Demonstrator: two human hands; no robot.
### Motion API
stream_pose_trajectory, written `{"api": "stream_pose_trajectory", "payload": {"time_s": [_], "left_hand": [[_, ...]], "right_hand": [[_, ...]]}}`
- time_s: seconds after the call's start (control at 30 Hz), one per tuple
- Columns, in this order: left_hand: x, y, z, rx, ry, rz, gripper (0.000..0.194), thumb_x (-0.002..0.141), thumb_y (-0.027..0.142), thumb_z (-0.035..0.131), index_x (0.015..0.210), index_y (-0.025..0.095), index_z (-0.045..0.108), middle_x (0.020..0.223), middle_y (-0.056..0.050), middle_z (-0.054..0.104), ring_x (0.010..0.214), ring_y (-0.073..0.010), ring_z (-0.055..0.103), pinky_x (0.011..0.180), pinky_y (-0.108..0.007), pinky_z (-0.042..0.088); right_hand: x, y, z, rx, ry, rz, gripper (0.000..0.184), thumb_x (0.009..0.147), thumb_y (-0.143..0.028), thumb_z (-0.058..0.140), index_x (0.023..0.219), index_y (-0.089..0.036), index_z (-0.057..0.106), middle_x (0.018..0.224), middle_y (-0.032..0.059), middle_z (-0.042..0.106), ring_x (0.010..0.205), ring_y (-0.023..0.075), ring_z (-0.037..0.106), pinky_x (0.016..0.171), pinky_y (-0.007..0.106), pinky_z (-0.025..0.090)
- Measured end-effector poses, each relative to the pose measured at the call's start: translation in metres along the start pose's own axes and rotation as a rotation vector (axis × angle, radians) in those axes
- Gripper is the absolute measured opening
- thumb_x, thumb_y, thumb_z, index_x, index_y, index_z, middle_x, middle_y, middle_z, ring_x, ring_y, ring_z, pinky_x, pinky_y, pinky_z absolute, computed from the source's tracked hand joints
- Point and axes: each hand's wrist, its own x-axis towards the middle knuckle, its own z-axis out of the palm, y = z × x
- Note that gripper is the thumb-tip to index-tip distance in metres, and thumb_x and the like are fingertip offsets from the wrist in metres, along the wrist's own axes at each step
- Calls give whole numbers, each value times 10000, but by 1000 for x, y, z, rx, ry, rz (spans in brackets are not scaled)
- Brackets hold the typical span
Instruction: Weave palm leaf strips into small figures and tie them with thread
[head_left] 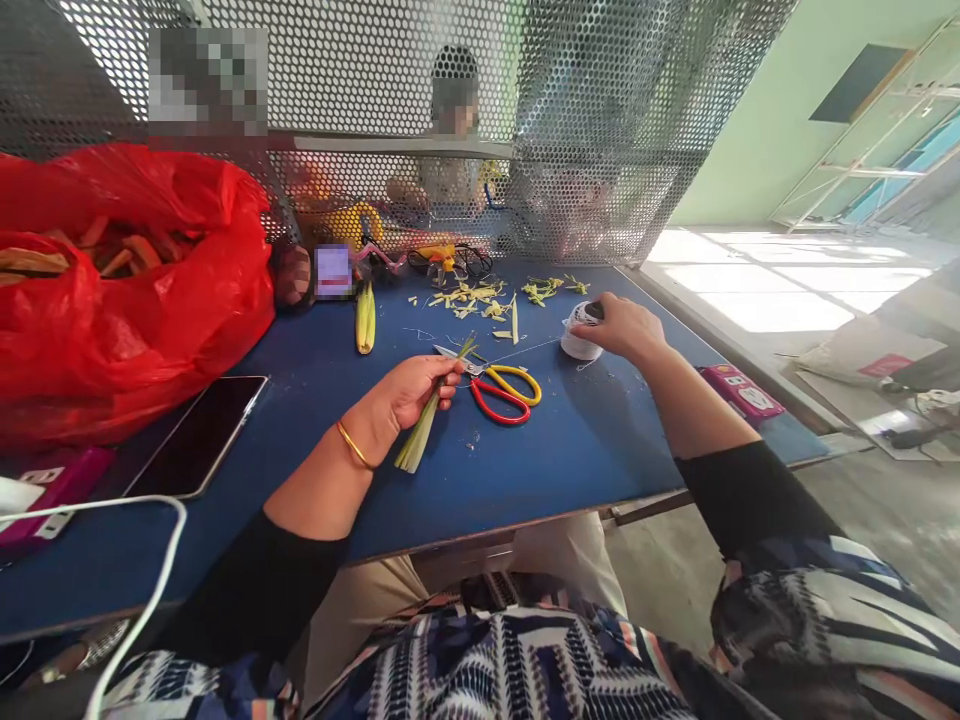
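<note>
My left hand (426, 390) is closed around a small bundle of green leaf strips (420, 437), whose wide end points down toward me and whose thin tips stick out above my fingers. My right hand (624, 325) grips the top of a white thread spool (579, 340) on the blue table. A thin thread runs from the spool to the left, toward the bundle. Between the hands lie scissors (504, 392) with one red and one yellow handle, their blades partly behind my left fingers. Beyond them are pale leaf scraps (472, 297) and a yellow-green husk piece (365, 320).
A red plastic bag (217, 290) of husks fills the left side. Near it lie a phone (199, 435) and a white cable (169, 570). A pink box (742, 393) sits at the table's right edge. A perforated metal panel (360, 80) stands behind, with a person beyond.
</note>
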Motion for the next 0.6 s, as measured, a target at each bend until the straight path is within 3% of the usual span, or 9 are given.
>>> {"api": "stream_pose_trajectory", "payload": {"time_s": [0.13,0.2,0.27,0.3,0.33,0.37,0.47,0.6], "left_hand": [[3,4,-7,16,43,47,336,921,55,412,625,123,556,493,30,432,351,-61,383,326,-160,331],[3,6,-9,17,47,59,328,915,53,424,623,120,558,493,28,436,350,-63,388,318,-160,324],[3,8,-10,21,45,71,322,913,48,432,625,116,561,494,28,441,347,-62,391,315,-160,324],[2,9,-11,25,44,79,320,912,47,435,626,115,561,495,29,444,344,-61,391,314,-161,325],[2,10,-12,29,43,86,319,911,46,438,625,115,560,495,30,446,342,-60,391,313,-161,327],[1,11,-13,32,40,94,318,911,47,441,624,115,560,495,30,449,341,-59,391,313,-160,329],[-1,14,-16,39,47,116,322,916,59,445,621,118,558,496,33,450,344,-54,390,313,-154,325],[-2,17,-21,50,72,137,331,927,66,421,635,120,566,503,35,449,354,-53,394,320,-151,327]], "right_hand": [[8,31,-10,85,-59,-63,511,751,-308,743,1223,-167,608,1129,173,674,963,316,612,785,413,445],[3,37,-14,93,-50,-67,555,757,-305,739,1269,-159,585,1200,190,645,1052,338,590,838,427,436],[-11,29,-14,97,21,-91,566,777,-365,721,1275,-139,574,1261,220,597,1187,379,516,913,456,407],[-22,20,-11,115,135,-140,513,797,-375,695,1237,-133,589,1245,217,599,1226,384,483,941,458,393],[-34,8,-8,143,223,-199,435,832,-362,650,1200,-136,600,1221,204,608,1218,362,490,949,443,394],[-47,-6,-3,165,216,-274,351,864,-345,602,1151,-144,616,1180,183,624,1162,327,530,929,416,409],[-80,-48,15,158,-131,-504,287,868,-315,581,1096,-148,630,1046,126,668,951,244,622,833,336,446],[-94,-82,27,-58,-285,-564,305,878,-165,468,1148,-111,601,1108,168,655,1027,269,624,803,321,429]]}}
